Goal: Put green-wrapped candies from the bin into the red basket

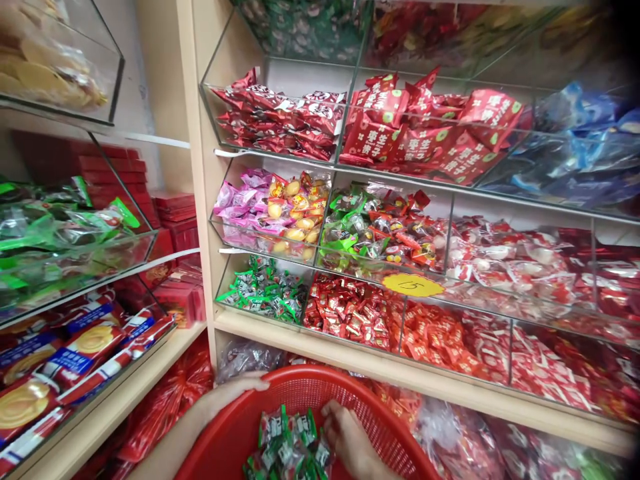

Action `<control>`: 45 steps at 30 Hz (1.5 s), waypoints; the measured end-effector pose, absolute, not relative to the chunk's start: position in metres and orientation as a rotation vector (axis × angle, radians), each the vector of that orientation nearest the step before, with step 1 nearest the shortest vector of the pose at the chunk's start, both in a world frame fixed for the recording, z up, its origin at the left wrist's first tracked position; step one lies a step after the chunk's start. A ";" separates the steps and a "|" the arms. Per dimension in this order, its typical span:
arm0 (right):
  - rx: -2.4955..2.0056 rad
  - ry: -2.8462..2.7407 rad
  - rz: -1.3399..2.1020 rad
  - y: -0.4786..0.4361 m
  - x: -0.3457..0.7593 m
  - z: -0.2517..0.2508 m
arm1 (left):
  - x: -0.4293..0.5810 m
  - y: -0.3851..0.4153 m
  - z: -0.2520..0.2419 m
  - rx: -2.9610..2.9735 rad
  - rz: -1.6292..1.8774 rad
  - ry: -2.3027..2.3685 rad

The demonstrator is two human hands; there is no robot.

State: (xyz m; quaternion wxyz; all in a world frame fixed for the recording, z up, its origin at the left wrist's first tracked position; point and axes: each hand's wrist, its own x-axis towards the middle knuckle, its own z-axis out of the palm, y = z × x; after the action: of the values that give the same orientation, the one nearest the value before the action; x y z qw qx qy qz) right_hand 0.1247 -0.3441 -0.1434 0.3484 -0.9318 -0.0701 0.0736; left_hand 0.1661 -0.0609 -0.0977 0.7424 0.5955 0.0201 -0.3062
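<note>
A red plastic basket (pixel 400 427) with perforated walls is in front of me at the bottom of the view. My left hand (pixel 235 393) grips its rim on the far left side, with the fingertips near the top edge. Inside the basket lies a pile of small candies (pixel 293 440) in clear and green wrappers. My right hand (pixel 347 433) is inside the basket, just right of this pile. Its fingers are curled inward, and whatever they may hold is hidden.
Clear bins of candies rise ahead: green-wrapped candies (pixel 265 290), red candies (pixel 350 313), orange-red candies (pixel 435 337). A yellow price tag (pixel 413 285) reads 15. A wooden shelf edge (pixel 350 360) runs just behind the basket. Packaged biscuits (pixel 85 347) fill a left bin.
</note>
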 end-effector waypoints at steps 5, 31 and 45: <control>-2.615 -0.332 0.228 -0.341 0.124 -0.125 | 0.154 -0.054 -0.095 1.113 -0.723 -0.002; -3.126 -0.780 0.348 -0.183 0.270 0.080 | 0.169 -0.046 -0.109 1.136 -0.708 -0.016; -2.869 -0.768 0.050 -0.194 0.278 0.074 | 0.162 -0.048 -0.101 1.160 -0.690 0.000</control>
State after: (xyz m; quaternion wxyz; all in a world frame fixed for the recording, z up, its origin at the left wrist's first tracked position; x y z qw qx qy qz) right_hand 0.2776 -0.1940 0.0740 0.0857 -0.9623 -0.2577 0.0167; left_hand 0.1619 -0.0479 -0.1005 0.7810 0.5368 0.0002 -0.3192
